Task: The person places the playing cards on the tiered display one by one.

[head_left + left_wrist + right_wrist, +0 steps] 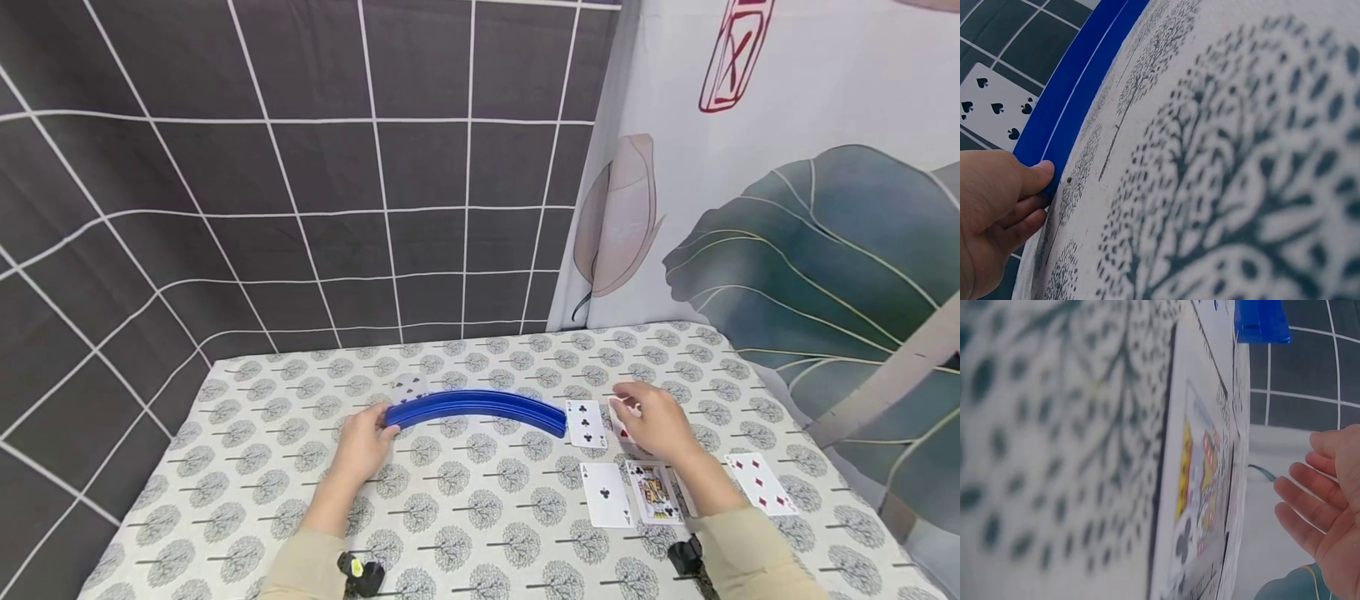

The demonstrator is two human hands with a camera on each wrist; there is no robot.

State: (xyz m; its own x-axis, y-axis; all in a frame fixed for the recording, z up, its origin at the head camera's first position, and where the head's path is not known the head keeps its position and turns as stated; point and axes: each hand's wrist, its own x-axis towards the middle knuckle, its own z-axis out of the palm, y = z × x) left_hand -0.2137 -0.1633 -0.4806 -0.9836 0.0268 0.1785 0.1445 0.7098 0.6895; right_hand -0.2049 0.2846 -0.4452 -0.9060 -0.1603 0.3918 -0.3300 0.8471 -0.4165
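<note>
The blue rack (476, 406) is on the table, left of the loose cards, and it bows away from me in a long arc. Its surface is smooth, a little shiny, with grooves along the length. My left hand (365, 442) is clamped on its left end, the thumb at the near side. At this end a spade card (996, 107) stands up behind the blue rim; its lower edge is hidden.

The right end of the rack reaches just beside the three of clubs (587, 423), so there is little room there. On the hollow side, a wide stretch of the cloth (465, 517) spreads between my forearms; beyond the rack, a narrower strip goes to the far edge.

My right hand (655, 419) is over a red card (625, 423), fingers loosely bent and apart from the thumb; whether they touch this card, I cannot tell. Nearer to me lie the ace of clubs (606, 494) and the king of clubs (655, 492), flat and side by side, and the five of diamonds (761, 483) lies slanted outside my right wrist.

The cloth is pale, printed with round grey trees. Behind hang a dark curtain (420, 167) with white squares and a white curtain (675, 67) with big leaves.
</note>
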